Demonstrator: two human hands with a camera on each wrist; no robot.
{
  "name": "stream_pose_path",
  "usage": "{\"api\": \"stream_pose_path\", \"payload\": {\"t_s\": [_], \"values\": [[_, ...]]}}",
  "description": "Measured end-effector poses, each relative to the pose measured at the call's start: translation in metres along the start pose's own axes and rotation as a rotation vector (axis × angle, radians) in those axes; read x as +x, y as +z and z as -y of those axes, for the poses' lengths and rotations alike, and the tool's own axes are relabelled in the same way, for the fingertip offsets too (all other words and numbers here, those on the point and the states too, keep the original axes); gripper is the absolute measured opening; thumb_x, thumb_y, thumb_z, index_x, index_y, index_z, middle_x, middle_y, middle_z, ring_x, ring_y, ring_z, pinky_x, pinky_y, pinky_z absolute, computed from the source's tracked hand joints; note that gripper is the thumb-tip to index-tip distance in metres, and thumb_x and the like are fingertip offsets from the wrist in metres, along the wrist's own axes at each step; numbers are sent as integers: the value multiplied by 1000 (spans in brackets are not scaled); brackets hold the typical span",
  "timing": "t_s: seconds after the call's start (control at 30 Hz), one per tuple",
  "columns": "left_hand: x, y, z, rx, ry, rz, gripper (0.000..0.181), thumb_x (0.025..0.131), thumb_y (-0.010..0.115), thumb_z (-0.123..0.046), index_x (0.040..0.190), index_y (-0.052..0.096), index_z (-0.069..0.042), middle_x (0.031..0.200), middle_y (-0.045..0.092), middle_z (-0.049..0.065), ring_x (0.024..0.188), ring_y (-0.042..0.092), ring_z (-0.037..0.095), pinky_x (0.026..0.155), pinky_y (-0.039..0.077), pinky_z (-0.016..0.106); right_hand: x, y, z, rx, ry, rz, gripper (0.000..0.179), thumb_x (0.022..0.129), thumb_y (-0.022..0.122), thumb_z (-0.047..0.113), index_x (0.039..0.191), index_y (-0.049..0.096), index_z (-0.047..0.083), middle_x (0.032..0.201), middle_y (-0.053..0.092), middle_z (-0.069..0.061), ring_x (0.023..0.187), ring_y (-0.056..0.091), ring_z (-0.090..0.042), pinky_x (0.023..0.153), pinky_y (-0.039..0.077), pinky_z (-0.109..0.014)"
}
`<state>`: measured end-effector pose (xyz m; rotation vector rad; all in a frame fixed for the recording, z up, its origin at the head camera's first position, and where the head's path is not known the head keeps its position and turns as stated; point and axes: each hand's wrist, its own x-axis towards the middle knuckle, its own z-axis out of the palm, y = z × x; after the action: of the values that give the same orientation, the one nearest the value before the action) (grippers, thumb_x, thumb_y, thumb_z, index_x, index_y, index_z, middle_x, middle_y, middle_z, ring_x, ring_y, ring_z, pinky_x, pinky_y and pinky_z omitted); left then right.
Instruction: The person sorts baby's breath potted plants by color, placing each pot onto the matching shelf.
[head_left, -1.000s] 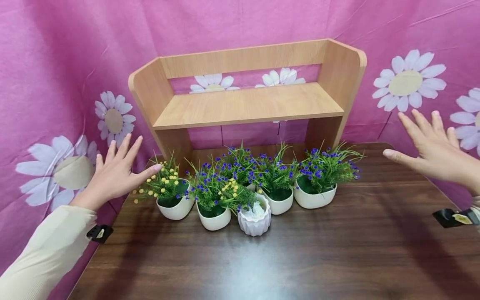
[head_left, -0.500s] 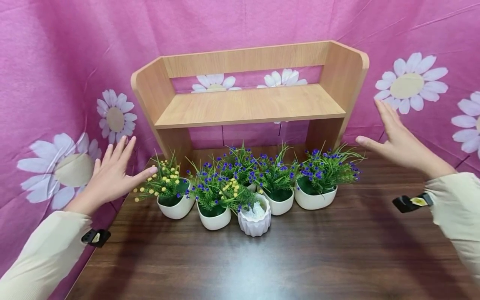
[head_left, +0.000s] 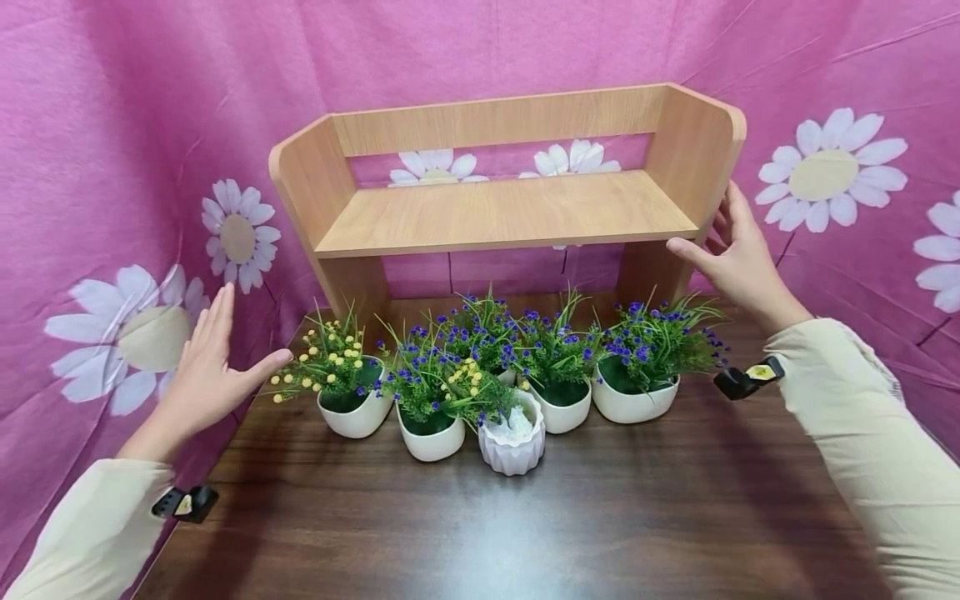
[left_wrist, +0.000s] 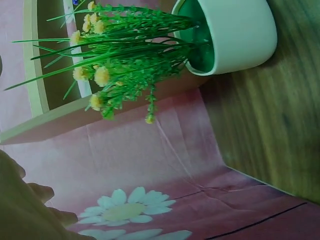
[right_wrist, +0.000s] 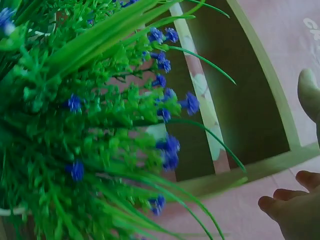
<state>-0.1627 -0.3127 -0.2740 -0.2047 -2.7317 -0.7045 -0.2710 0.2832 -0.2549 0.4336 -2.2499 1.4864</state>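
Note:
A light wooden desktop shelf (head_left: pixel 510 212) stands at the back of a dark table. My right hand (head_left: pixel 738 267) is at its right side panel (head_left: pixel 693 150), thumb in front of the edge and fingers on the outer side, partly hidden behind it. The right wrist view shows thumb and fingers spread wide apart near that panel. My left hand (head_left: pixel 206 375) hovers with straight fingers and thumb out, left of the yellow-flowered potted plant (head_left: pixel 356 412). Blue-flowered foliage (right_wrist: pixel 90 115) fills much of the right wrist view. Neither hand holds anything.
Several potted plants line up before the shelf, including a blue-flowered one (head_left: pixel 637 400) at the right. A fluted white pot (head_left: pixel 512 446) is foremost. The brown tabletop (head_left: pixel 420 533) extends toward me. A pink daisy-print cloth (head_left: pixel 480 50) hangs behind and at both sides.
My right hand has come inward from the far right to the shelf's right side panel. My left hand has shifted slightly left, its fingers drawing closer together. Shelf and plants stay in place.

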Motion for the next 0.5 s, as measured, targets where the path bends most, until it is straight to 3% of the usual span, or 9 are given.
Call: {"api": "stream_pose_path", "payload": {"t_s": [0.2, 0.5], "values": [[-9, 8, 10, -63, -13, -29, 102, 88, 63, -41, 153, -11, -15, 159, -8, 16, 142, -9, 45, 105, -10, 72, 7, 10, -1, -16, -12, -91, 82, 85, 69, 9, 151, 21, 21, 147, 35, -14, 131, 38, -21, 112, 32, -36], [-31, 28, 30, -231, 6, -60, 93, 91, 60, -29, 153, -9, -27, 160, -4, 13, 145, -4, 37, 113, -8, 60, 10, 19, -1, -37, 21, -175, 77, 85, 70, 14, 149, 27, 17, 143, 39, -16, 125, 42, -19, 109, 36, -33]]}}
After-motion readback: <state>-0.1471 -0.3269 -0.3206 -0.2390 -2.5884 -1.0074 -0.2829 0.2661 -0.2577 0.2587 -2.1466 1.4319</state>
